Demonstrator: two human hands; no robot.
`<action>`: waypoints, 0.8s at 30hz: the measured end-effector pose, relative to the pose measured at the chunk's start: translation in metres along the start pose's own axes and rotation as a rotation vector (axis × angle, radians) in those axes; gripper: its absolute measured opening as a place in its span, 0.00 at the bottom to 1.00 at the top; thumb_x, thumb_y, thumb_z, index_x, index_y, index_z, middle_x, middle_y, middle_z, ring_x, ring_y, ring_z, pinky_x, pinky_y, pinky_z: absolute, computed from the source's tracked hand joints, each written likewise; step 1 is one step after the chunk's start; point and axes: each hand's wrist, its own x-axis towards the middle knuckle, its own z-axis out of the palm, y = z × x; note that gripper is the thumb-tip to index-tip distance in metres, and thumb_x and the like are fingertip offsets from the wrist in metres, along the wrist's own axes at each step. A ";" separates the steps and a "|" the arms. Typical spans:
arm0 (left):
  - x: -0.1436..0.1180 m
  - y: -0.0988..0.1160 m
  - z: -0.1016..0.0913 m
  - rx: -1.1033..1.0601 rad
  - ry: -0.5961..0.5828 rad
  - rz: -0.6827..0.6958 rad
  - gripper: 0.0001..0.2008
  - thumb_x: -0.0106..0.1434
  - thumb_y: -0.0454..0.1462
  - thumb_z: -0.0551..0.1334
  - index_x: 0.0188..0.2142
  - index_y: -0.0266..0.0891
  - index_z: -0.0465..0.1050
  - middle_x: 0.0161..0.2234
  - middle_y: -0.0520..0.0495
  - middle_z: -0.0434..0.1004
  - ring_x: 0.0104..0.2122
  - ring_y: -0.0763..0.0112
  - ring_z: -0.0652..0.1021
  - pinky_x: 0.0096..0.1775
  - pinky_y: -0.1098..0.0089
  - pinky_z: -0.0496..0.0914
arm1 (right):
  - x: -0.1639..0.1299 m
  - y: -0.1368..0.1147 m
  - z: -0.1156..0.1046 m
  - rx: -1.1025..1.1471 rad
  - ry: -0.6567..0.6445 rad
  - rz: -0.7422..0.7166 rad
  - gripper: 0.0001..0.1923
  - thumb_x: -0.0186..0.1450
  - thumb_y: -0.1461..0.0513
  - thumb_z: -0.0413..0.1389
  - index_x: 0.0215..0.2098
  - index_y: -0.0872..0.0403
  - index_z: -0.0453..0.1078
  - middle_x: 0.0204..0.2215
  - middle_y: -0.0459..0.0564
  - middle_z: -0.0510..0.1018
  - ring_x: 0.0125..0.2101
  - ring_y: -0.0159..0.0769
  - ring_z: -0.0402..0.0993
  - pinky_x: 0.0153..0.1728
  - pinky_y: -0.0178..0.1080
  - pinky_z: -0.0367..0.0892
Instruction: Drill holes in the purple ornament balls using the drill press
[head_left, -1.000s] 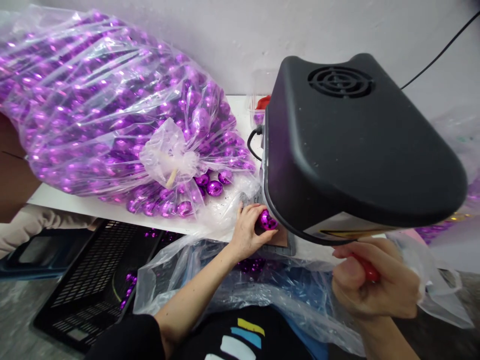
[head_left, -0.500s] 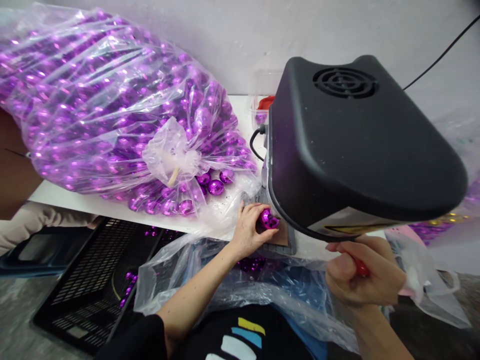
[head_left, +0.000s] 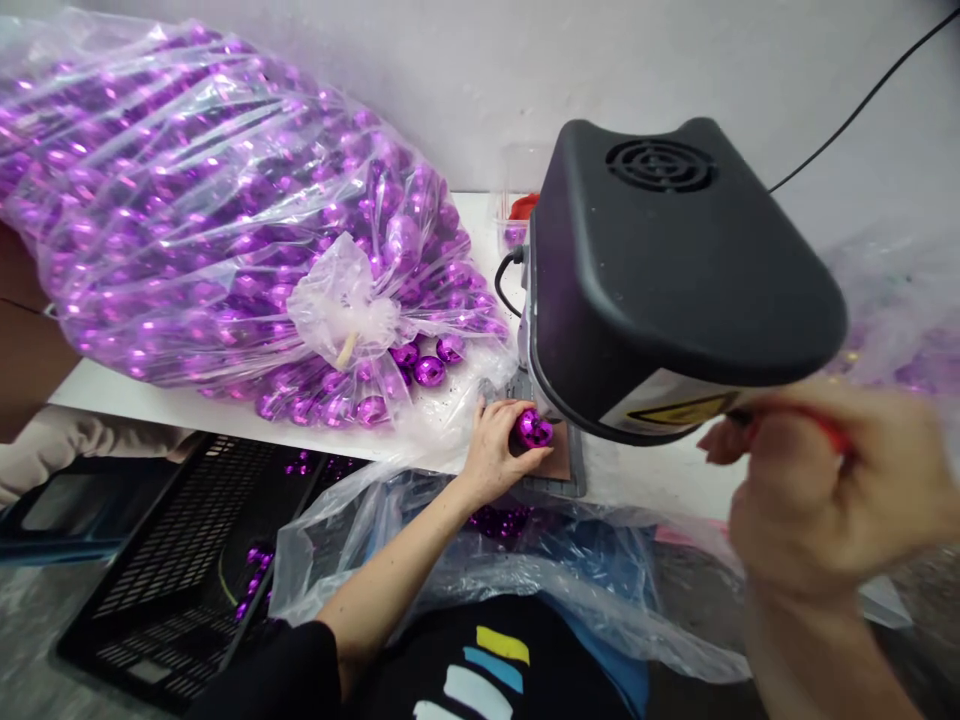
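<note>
My left hand has its thumb and fingers around a shiny purple faceted ball, with dark marks on its surface. Ball and hand are over a brown pad on a small grey base, at the table's front edge. Above and to the right looms a black machine housing with a round vent and a yellow warning label. My right hand, slightly blurred, is closed around a red handle beside the housing's lower right edge. Where the handle joins is mostly hidden.
A huge clear bag of purple balls covers the table's left, with loose balls by its tied neck. A black crate stands below left. Plastic sheeting hangs before me; another person's arm shows at the left.
My right hand has moved up and to the right with the red handle. The black housing's near end has shifted left and up and looks smaller. My left hand and the ball have barely moved.
</note>
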 end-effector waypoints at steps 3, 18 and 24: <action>0.001 -0.001 -0.001 -0.071 0.013 0.013 0.22 0.59 0.43 0.73 0.51 0.42 0.74 0.50 0.42 0.81 0.51 0.52 0.77 0.63 0.45 0.63 | 0.046 -0.014 0.008 0.123 0.020 0.093 0.17 0.69 0.50 0.54 0.31 0.55 0.72 0.19 0.41 0.67 0.21 0.20 0.63 0.26 0.31 0.59; -0.070 0.025 -0.072 0.164 -0.407 0.126 0.40 0.64 0.39 0.69 0.71 0.45 0.54 0.65 0.37 0.66 0.63 0.50 0.69 0.61 0.49 0.67 | 0.073 -0.009 0.028 0.396 -0.003 0.147 0.17 0.67 0.52 0.58 0.29 0.58 0.68 0.17 0.38 0.60 0.15 0.16 0.55 0.14 0.24 0.52; 0.031 -0.018 -0.109 0.755 -0.020 -0.093 0.24 0.66 0.27 0.57 0.62 0.38 0.69 0.59 0.32 0.73 0.58 0.43 0.72 0.55 0.44 0.68 | 0.072 -0.010 0.025 0.352 -0.030 0.160 0.18 0.67 0.52 0.58 0.29 0.58 0.68 0.16 0.38 0.58 0.14 0.16 0.53 0.14 0.25 0.53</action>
